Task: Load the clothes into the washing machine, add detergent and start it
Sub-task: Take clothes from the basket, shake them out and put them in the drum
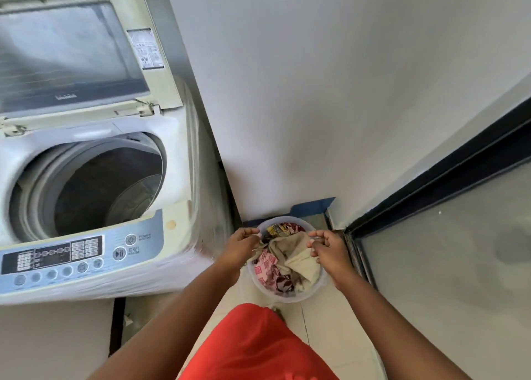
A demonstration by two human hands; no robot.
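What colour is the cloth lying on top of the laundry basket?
Beige cloth, plain with no print, seen best in the head view.

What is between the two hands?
In the head view, the beige cloth in the laundry tub lies between the left hand and right hand, each pinching it.

washer (184,161) white, panel (74,253) silver-blue with black display | basket (287,296) clear-white | clothes (287,253): beige; pink with square print; maroon with white floral; yellow-black bit | shorts (253,348) orange-red | wall (316,78) white | door frame (431,178) black, glass grey | floor (301,316) cream tile
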